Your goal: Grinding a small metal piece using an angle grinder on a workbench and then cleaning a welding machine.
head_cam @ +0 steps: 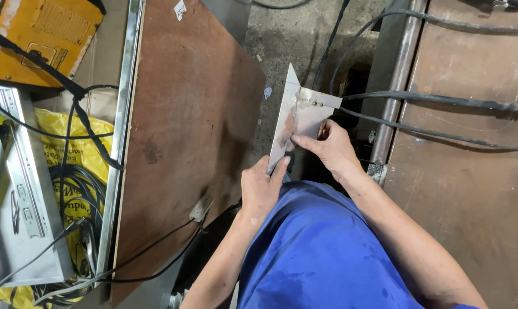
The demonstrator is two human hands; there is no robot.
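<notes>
I hold a shiny sheet-metal piece (296, 117) out in front of me, a pointed plate with a short bracket tacked to its upper right. My left hand (262, 186) grips its lower edge, thumb on the face. My right hand (330, 149) pinches the plate's right side, fingertips on the metal. My blue-clad knee (322, 252) is below both hands. The plate's underside is hidden.
A brown plywood board (184, 131) with a metal edge strip lies to the left. A yellow machine (42, 34), yellow bag and black cables (76, 114) are far left. A rusty steel table (465, 189) with a thick black cable (442, 102) stands right. Concrete floor (287, 34) lies ahead.
</notes>
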